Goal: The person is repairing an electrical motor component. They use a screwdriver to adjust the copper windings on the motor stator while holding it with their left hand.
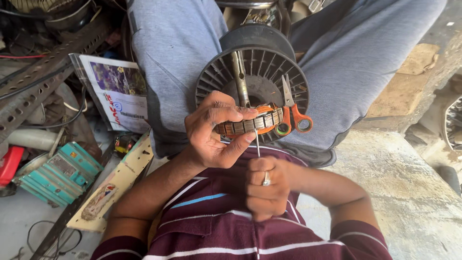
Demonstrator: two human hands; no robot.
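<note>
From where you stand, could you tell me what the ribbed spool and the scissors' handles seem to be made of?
The ribbed spool looks like matte black moulded plastic, judging by its thin, even radial fins. The scissors' handles look like glossy orange plastic, while the blades seem bare metal with a pale sheen.

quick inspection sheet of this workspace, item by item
surface: rough concrete slab at right; the work rests on the person's lap.
job's things: laminated metal ring with orange insulation, thin tool, black finned spool.
clutter: orange-handled scissors on the spool, teal housing, leaflet, slotted angle bar.
hands: left hand grips the ring; right hand, wearing a finger ring, is closed on the thin tool.
cables: loose black wires on the floor at lower left.
surroundings: cluttered floor-level workshop, daylight.
</note>
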